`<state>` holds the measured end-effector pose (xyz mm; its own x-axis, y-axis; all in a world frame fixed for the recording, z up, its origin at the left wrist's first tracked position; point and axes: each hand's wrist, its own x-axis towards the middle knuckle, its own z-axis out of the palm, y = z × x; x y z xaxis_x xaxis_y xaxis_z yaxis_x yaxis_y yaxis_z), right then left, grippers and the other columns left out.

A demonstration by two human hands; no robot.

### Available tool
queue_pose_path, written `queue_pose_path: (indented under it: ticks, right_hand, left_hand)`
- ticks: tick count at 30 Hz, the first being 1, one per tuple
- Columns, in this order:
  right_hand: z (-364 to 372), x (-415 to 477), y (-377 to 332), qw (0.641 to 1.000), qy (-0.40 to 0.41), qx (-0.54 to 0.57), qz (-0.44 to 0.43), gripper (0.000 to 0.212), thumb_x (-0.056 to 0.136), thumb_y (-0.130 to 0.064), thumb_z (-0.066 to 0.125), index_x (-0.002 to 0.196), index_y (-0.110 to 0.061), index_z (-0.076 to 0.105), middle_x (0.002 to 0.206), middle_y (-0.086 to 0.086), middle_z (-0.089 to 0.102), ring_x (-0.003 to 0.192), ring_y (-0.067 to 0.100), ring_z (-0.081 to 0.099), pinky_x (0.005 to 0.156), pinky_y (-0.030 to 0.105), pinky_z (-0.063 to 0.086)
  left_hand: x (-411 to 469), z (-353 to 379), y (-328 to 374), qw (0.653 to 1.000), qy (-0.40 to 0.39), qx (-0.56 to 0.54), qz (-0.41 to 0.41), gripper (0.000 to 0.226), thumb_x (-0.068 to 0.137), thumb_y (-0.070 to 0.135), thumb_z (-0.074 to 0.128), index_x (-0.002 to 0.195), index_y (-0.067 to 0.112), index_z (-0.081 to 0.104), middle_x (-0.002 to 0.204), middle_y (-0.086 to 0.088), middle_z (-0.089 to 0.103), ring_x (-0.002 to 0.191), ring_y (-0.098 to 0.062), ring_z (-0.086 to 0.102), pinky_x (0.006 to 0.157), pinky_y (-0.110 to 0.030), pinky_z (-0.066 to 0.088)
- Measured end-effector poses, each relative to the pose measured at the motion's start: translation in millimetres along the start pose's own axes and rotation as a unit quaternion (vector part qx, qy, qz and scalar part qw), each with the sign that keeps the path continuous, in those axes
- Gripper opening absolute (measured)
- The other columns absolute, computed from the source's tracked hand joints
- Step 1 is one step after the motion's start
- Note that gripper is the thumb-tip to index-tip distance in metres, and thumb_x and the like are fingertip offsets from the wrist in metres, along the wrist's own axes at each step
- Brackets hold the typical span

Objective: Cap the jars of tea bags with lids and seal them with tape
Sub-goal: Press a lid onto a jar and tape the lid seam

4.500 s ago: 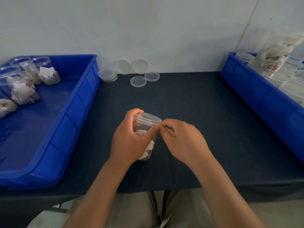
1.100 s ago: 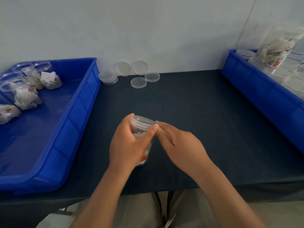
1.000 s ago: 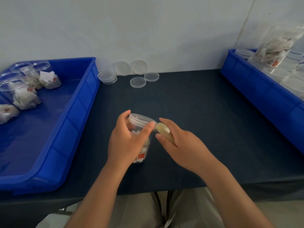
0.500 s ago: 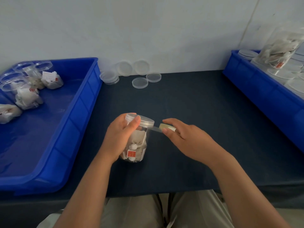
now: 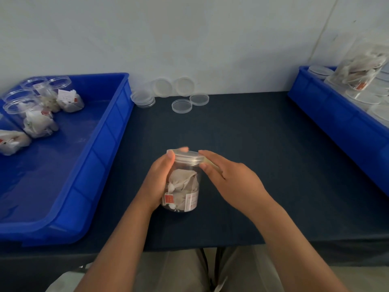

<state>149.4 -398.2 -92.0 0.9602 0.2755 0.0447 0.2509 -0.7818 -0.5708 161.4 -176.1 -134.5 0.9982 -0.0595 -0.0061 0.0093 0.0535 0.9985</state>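
Far left of the jar (image 5: 183,186), a blue bin (image 5: 109,131) holds open jars (image 5: 31,114) of tea bags. Behind the jar, by the wall, lie loose lids (image 5: 182,106). The jar stands upright on the dark table (image 5: 263,148), tea bags inside, a clear lid (image 5: 188,156) on top. The left hand (image 5: 159,182) wraps round its left side. The right hand (image 5: 229,180) meets the lid's right edge, pinching pale tape (image 5: 211,164) between thumb and forefinger. Far right, a second bin (image 5: 336,125) holds capped jars (image 5: 362,68).
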Motion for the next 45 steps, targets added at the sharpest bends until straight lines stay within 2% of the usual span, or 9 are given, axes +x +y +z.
queue_pose_path:
  ticks: [4,8,11,15,23,29,34,37,45]
  right_hand:
    - [-1,-7,-2,1.000,0.022,-0.021,0.005,0.051,0.105,-0.071,0.027,0.152,-0.055,0.038,0.083,-0.020,0.066,0.074,0.002,0.063,0.063,0.022,0.050]
    - [-2,-15,-7,0.998,0.041,-0.040,0.001,0.047,0.107,-0.066,0.029,0.150,-0.052,0.040,0.090,-0.016,0.070,0.076,0.006,0.065,0.068,0.030,0.057]
    - [3,-24,-12,0.998,0.049,-0.041,-0.004,0.048,0.107,-0.063,0.027,0.152,-0.051,0.038,0.090,-0.016,0.069,0.075,0.007,0.064,0.063,0.029,0.053]
    - [3,-27,-13,0.998,0.042,-0.039,-0.009,0.046,0.108,-0.063,0.029,0.150,-0.047,0.036,0.070,-0.017,0.054,0.058,0.002,0.054,0.050,0.018,0.032]
    - [-22,-17,17,0.998,-0.066,0.001,-0.024,0.055,0.105,-0.068,0.026,0.156,-0.050,0.025,0.069,-0.004,0.062,0.064,0.010,0.061,0.061,0.033,0.052]
    - [-29,-7,33,0.997,-0.067,-0.021,-0.019,0.047,0.104,-0.070,0.028,0.151,-0.062,0.028,0.080,-0.011,0.066,0.076,0.006,0.064,0.075,0.034,0.058]
    - [-21,2,22,0.996,-0.073,-0.013,-0.047,0.048,0.102,-0.072,0.030,0.150,-0.068,0.027,0.099,-0.031,0.063,0.092,0.001,0.062,0.078,0.030,0.052]
    - [-13,2,15,0.997,-0.058,0.012,-0.053,0.041,0.102,-0.073,0.034,0.142,-0.066,0.037,0.084,-0.021,0.069,0.074,0.003,0.063,0.066,0.027,0.050]
    - [-15,-5,6,0.999,-0.013,-0.034,-0.024,0.041,0.104,-0.070,0.034,0.139,-0.053,0.045,0.081,-0.015,0.066,0.071,0.005,0.064,0.067,0.032,0.058]
  left_hand:
    - [-14,6,8,0.972,0.154,0.119,0.132,0.046,0.094,0.060,0.060,0.130,0.033,0.070,0.117,0.022,0.074,0.109,-0.002,0.072,0.086,-0.015,0.056]
    - [-30,22,19,0.967,0.130,0.208,0.074,0.061,0.096,0.077,0.038,0.146,0.046,0.054,0.134,0.031,0.064,0.122,0.009,0.061,0.096,-0.017,0.050]
    - [-37,45,23,0.951,0.157,0.263,0.027,0.087,0.080,0.087,0.050,0.155,0.045,0.033,0.138,0.027,0.055,0.120,0.006,0.056,0.092,-0.020,0.046]
    - [-35,46,26,0.940,0.178,0.288,0.043,0.094,0.068,0.090,0.062,0.148,0.045,0.042,0.120,0.030,0.061,0.109,0.014,0.057,0.082,-0.014,0.044]
    - [-12,20,31,0.963,0.101,0.250,0.025,0.075,0.077,0.085,0.057,0.140,0.046,0.055,0.115,0.045,0.062,0.104,0.019,0.063,0.080,-0.013,0.047]
    - [0,4,28,0.981,0.073,0.181,-0.005,0.076,0.080,0.088,0.051,0.141,0.043,0.059,0.122,0.025,0.070,0.110,0.005,0.069,0.095,-0.030,0.054]
    - [-6,1,8,0.999,-0.021,0.007,-0.031,0.093,0.079,0.088,0.065,0.142,0.021,0.062,0.127,-0.014,0.074,0.110,-0.030,0.074,0.090,-0.043,0.060]
    - [-5,-4,1,0.998,-0.046,-0.029,-0.042,0.103,0.075,0.091,0.066,0.138,0.010,0.064,0.127,-0.022,0.072,0.110,-0.033,0.072,0.091,-0.041,0.060]
    - [-14,3,20,0.967,0.107,0.187,0.133,0.042,0.098,0.061,0.048,0.130,0.042,0.067,0.118,0.032,0.071,0.109,0.008,0.067,0.085,-0.007,0.051]
